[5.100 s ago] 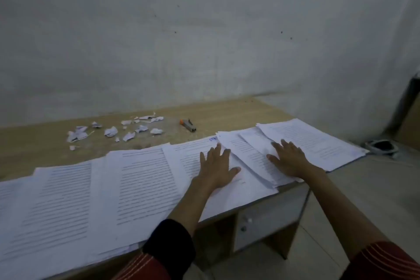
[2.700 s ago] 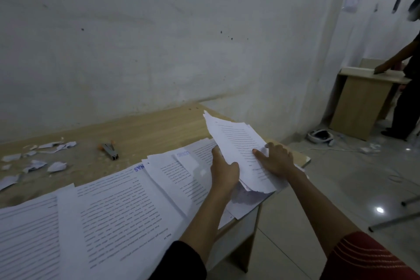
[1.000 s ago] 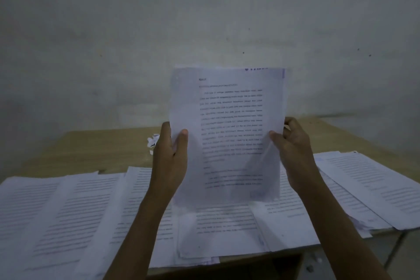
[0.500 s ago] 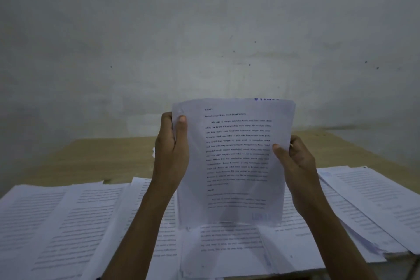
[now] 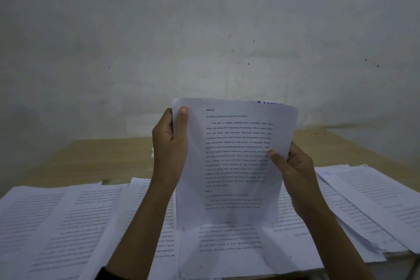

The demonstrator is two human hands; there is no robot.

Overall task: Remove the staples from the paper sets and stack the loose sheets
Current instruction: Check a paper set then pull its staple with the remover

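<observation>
I hold a bundle of printed sheets (image 5: 236, 157) upright, its lower edge standing on the papers below. My left hand (image 5: 170, 143) grips the bundle's upper left edge, thumb on the front. My right hand (image 5: 293, 170) grips the right edge lower down, thumb across the text. More printed sheets (image 5: 75, 223) lie spread in overlapping rows over the near part of the wooden desk (image 5: 109, 157). Whether the held bundle carries a staple cannot be seen.
A pile of sheets (image 5: 368, 202) overhangs the desk's right front corner. A scrap of torn paper (image 5: 152, 152) peeks out behind my left hand. A grey plaster wall (image 5: 204, 41) rises right behind the desk.
I gathered sheets from the desk's right end, turned back to the middle and stood the bundle upright. Over the last second it sank slightly while my left hand slid up its edge.
</observation>
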